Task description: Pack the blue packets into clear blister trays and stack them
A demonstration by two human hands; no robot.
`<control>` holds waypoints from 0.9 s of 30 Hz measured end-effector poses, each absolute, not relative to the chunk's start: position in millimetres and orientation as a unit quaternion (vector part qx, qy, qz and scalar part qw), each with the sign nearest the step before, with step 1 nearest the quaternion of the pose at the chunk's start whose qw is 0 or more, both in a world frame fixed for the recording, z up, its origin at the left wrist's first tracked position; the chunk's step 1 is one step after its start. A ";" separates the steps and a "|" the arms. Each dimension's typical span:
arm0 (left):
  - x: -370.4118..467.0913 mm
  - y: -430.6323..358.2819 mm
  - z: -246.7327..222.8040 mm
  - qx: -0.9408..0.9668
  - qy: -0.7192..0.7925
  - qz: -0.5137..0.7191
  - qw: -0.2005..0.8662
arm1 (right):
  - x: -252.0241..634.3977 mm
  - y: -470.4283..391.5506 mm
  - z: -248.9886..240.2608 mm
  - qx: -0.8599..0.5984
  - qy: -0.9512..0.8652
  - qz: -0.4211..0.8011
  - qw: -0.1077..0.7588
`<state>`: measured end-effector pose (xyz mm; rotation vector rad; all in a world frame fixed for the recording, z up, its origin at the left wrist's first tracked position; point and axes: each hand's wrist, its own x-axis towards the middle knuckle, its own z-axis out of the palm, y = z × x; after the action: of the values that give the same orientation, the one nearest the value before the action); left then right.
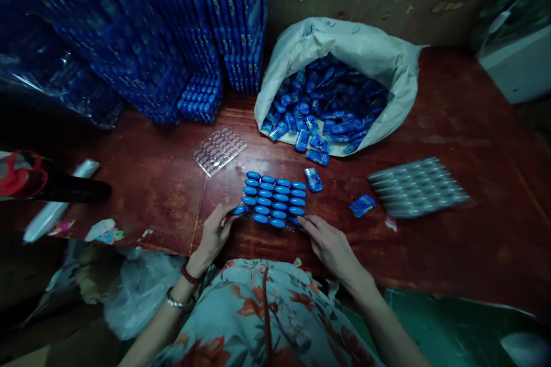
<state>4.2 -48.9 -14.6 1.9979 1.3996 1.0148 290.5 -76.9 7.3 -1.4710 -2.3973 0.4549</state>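
Note:
In front of my body lies a clear tray, mostly covered by rows of small blue packets [275, 198] set on end. At its front left corner my left hand [215, 232] is closed on a blue packet [238, 210]. My right hand [327, 241] pinches another blue packet [293, 220] at the front right corner, its fingers touching the tray's edge. Loose blue packets [313, 179] lie just behind the tray, near the mouth of a white sack [404, 97] full of them. Another loose packet [362, 205] rests to the right.
An unfilled clear tray [219, 150] lies behind on the left, and a stack of clear trays [419, 188] sits at right. Tall stacks of filled blue trays [172, 28] rise at back left. A dark bottle with a red lid [26, 175] lies at far left on the wooden table [486, 143].

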 end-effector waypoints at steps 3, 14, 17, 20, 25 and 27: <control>-0.2 -47.4 -23.4 0.798 0.457 0.338 0.200 | 286.1 -65.7 22.8 -0.482 -0.864 0.132 0.062; -19.8 -21.2 -7.3 0.905 0.337 0.216 0.142 | 271.1 -45.6 47.2 -0.443 -0.884 0.136 -0.063; -15.4 -17.6 -8.3 0.907 0.344 0.191 0.150 | 268.1 -44.1 45.5 -0.444 -0.885 0.117 -0.080; -10.6 -14.7 -5.9 0.915 0.348 0.135 0.150 | 269.0 -45.0 38.5 -0.448 -0.888 0.084 -0.063; -12.0 -11.1 -2.5 0.924 0.356 0.090 0.107 | 281.5 -57.5 13.7 -0.479 -0.874 0.014 0.079; -15.3 -13.6 -4.2 0.919 0.381 0.079 0.063 | 294.4 -62.8 2.2 -0.547 -0.823 -0.026 0.149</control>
<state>-15.3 -13.6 -4.2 2.7769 1.1496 0.2396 294.4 -62.8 2.2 -1.5729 -2.3653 -0.0746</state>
